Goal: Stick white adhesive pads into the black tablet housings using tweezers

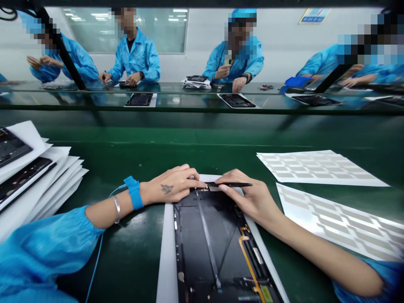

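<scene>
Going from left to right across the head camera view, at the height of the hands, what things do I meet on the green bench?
Stack of white sheets with dark device panels → blue wrist strap → left hand → right hand → white sheets of pale label strips

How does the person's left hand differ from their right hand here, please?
The left hand has a small tattoo and blue wrist strap; the right hand has neither. The right grips a slim black tool; the left shows none. Both sit at the top edge of the tablet.
</scene>
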`<state>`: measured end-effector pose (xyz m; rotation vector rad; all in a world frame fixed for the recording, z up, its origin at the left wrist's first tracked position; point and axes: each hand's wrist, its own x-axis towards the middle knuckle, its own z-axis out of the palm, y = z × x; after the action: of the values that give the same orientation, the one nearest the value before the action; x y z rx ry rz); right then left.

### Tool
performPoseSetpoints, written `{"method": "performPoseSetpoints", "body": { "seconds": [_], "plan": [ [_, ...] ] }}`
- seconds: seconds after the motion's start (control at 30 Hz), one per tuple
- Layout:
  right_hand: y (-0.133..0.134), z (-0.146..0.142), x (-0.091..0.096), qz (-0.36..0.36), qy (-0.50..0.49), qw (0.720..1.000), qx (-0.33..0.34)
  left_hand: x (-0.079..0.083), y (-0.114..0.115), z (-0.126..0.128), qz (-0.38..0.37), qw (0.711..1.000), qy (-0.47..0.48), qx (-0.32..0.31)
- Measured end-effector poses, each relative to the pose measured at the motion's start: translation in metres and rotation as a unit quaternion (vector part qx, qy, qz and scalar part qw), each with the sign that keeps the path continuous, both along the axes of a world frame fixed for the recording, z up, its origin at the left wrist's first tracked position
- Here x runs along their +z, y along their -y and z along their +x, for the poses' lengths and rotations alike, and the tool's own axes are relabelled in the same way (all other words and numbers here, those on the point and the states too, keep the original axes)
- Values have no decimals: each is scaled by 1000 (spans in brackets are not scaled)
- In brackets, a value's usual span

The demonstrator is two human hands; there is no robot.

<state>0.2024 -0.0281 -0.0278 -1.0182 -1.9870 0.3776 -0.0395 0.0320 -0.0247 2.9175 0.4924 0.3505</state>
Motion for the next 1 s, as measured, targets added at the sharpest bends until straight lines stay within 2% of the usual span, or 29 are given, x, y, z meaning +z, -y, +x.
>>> {"method": "performPoseSetpoints", "body": {
  "seconds": [0.13,0.33,0.4,0.47,0.53,0.63,0.7,1.0],
  "plan": [
    [2,-2,-1,-2,0,1000,-11,1,1,-1,-2,1000,-3,6],
    [3,-1,7,-97,-16,995,-29,4,5,6,10,1000,-6,10],
    [5,6,9,-128,-34,989,-65,4,8,10,15,1000,-7,18],
    [7,15,9,-156,-77,976,-130,4,10,14,21,999,-12,23],
    [8,24,5,-191,-159,951,-183,3,10,15,25,999,-15,17],
    [6,30,0,-250,-271,907,-205,2,9,16,24,1000,-12,3],
    [4,30,-2,-272,-293,893,-209,1,8,15,24,1000,-12,0],
    [4,26,-2,-281,-264,900,-202,2,9,16,48,998,-39,0]
  ]
}}
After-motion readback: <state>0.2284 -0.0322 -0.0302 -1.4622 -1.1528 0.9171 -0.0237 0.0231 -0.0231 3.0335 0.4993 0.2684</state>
